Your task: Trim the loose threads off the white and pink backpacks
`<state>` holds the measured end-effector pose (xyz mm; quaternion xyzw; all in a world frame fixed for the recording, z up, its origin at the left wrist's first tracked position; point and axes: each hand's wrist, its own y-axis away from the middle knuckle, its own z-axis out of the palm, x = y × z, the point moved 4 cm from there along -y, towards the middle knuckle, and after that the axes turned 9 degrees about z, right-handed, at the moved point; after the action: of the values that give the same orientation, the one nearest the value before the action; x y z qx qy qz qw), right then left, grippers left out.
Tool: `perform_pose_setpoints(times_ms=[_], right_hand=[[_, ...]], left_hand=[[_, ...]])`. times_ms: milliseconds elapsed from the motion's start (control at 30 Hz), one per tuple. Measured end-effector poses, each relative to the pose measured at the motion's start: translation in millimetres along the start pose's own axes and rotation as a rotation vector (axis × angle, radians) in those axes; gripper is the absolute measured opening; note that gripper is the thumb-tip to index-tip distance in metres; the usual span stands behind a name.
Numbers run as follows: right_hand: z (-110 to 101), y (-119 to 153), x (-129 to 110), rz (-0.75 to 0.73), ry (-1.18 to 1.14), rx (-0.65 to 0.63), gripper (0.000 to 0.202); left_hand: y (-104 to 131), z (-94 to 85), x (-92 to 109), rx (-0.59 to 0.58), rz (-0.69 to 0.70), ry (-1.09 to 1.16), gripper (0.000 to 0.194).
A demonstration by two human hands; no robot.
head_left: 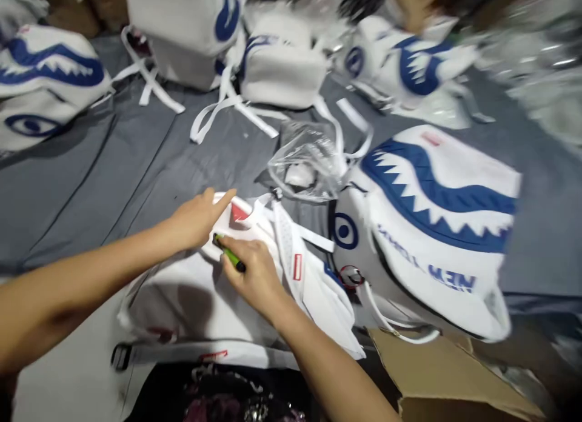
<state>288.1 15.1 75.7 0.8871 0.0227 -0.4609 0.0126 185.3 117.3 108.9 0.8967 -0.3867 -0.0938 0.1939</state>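
Note:
A white backpack [182, 301] with straps and a small red patch lies at the near edge of the grey-covered table. My left hand [200, 219] is closed on its upper edge, fingers pressed near the red patch. My right hand [254, 264] is closed round a green and black tool [234, 260], whose dark tip touches the white fabric beside my left hand. A strap [288, 252] with a red label runs to the right of my right hand. What the tool's tip does to the fabric is too small to make out.
To the right stands a white backpack [436, 228] with blue shark teeth. A clear plastic bag [309, 167] lies ahead. Several more white bags line the far side. An open cardboard box [436, 367] is at the lower right; another person's hand [416, 3] shows at the top.

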Motion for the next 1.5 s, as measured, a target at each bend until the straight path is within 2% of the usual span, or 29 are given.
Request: perform_pose_setpoints(times_ms=[100, 167, 233, 300, 333, 400, 467, 500, 567, 600, 700, 767, 933, 1200, 1400, 1500], right_hand=[[3.2, -5.1, 3.8, 0.028, -0.003, 0.029, 0.028], [1.1, -8.1, 5.4, 0.028, -0.142, -0.047, 0.027], [-13.5, -5.2, 5.9, 0.030, -0.346, -0.145, 0.027], [-45.4, 1.7, 8.7, -0.003, -0.497, -0.137, 0.024], [-66.8, 3.6, 13.1, -0.030, -0.527, -0.059, 0.022], [-111.6, -0.8, 31.5, -0.043, -0.444, 0.222, 0.020], [-142.9, -20.1, 60.7, 0.072, -0.114, 0.500, 0.029], [-149.1, -36.4, 77.3, 0.166, 0.134, 0.534, 0.034], [-146.6, -77.1, 113.9, 0.351, 0.602, 0.374, 0.035], [-142.8, -97.3, 130.9, 0.387, 0.756, 0.270, 0.035], [-137.7, -144.9, 167.0, 0.352, 0.853, 0.130, 0.038], [-136.0, -160.9, 181.0, 0.305, 0.858, 0.082, 0.038], [-122.6, -162.4, 192.6, 0.247, 0.924, -0.016, 0.038], [-111.8, -161.9, 186.7, 0.238, 0.970, -0.029, 0.038], [-103.4, -158.5, 183.4, 0.228, 0.935, 0.017, 0.036], [-106.1, -159.6, 187.1, 0.259, 0.891, 0.034, 0.036]], left_hand=[[-3.2, 0.9, -0.4, -0.014, -0.005, -0.037, 0.077], [-6.6, 1.7, -0.8, -0.022, -0.019, -0.049, 0.079], [-8.5, 2.8, -0.6, -0.024, -0.037, -0.042, 0.080], [-8.8, 5.1, -0.4, -0.029, -0.050, -0.028, 0.081], [-8.7, 6.5, -0.5, -0.028, -0.054, -0.023, 0.082], [-8.6, 8.7, -0.8, -0.020, -0.051, -0.022, 0.082], [-9.0, 9.6, -0.7, -0.008, -0.049, -0.031, 0.080], [-9.3, 9.6, -0.3, -0.003, -0.048, -0.032, 0.079], [-10.3, 9.1, 1.0, 0.001, -0.049, -0.021, 0.079], [-10.9, 8.9, 1.3, -0.005, -0.056, -0.012, 0.080], [-13.6, 9.5, 0.3, -0.024, -0.072, -0.003, 0.080], [-15.7, 10.6, -1.4, -0.023, -0.074, -0.013, 0.080], [-18.8, 15.4, -4.6, -0.016, -0.055, -0.020, 0.080], [-17.5, 13.9, -3.9, 0.023, -0.027, -0.048, 0.077], [-16.0, 12.0, -1.7, -0.017, -0.062, -0.037, 0.078], [-16.1, 9.4, -0.3, -0.020, -0.070, -0.048, 0.079]])
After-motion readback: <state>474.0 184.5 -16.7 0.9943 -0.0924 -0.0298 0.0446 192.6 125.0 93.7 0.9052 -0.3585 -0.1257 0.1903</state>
